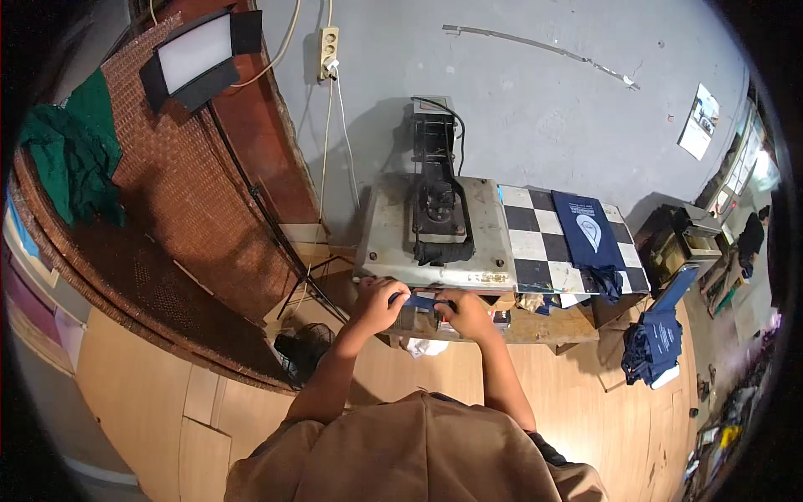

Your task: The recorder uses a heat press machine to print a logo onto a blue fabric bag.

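Observation:
At the front edge of a heat press (439, 270), my left hand (379, 305) and my right hand (467, 314) grip the two sides of a piece of dark blue fabric (421, 302). The fabric shows as a narrow strip between them; the rest of it is hidden. The press's wide metal housing stands above and beyond my hands, with its black arm mechanism (441, 201) on top. To the right, a dark blue fabric bag (583, 229) with a white print lies on a black-and-white checkered surface (527, 245).
A wooden bench (552, 329) is under the press. Navy bags (652, 342) are piled on a chair at the right. A lamp (197, 53) on a stand and a woven panel (188, 182) are at left. A person (749, 241) is far right.

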{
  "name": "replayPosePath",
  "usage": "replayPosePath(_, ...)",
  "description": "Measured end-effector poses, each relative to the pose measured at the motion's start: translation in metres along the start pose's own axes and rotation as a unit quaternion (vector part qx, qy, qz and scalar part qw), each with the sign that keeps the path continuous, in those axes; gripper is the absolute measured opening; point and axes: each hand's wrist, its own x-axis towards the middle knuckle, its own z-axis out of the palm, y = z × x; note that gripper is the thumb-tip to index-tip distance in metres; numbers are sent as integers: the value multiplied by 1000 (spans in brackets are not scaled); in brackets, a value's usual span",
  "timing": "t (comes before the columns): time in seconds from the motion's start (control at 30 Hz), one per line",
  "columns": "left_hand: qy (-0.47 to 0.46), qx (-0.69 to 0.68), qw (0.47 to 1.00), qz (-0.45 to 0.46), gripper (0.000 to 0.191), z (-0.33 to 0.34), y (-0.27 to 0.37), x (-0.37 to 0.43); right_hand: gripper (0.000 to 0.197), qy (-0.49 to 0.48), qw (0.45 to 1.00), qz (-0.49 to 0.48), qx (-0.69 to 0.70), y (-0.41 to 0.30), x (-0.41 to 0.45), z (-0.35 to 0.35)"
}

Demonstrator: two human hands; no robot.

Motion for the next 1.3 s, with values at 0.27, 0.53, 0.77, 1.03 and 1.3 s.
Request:
replayPosePath(0.27, 1, 87, 994, 59, 23, 6, 40, 1, 12, 25, 995, -75, -57, 9, 0, 13)
replayPosePath(0.53, -9, -13, 1000, -5, 10, 22, 22, -7, 10, 19, 995, -63, -79, 3, -4, 7)
replayPosePath(0.77, -91, -44, 993, -69, 13, 8, 28, -18, 11, 70, 980, -94, -159, 14, -8, -4)
replayPosePath(1.03, -176, -32, 983, 49, 28, 14, 34, -23, 21, 38, 978, -68, -193, 34, -17, 1)
replayPosePath(1.3, -202, -88, 975, -8, 25, 31, 46, -35, 38, 91, 948, -38, -302, 55, -14, 1)
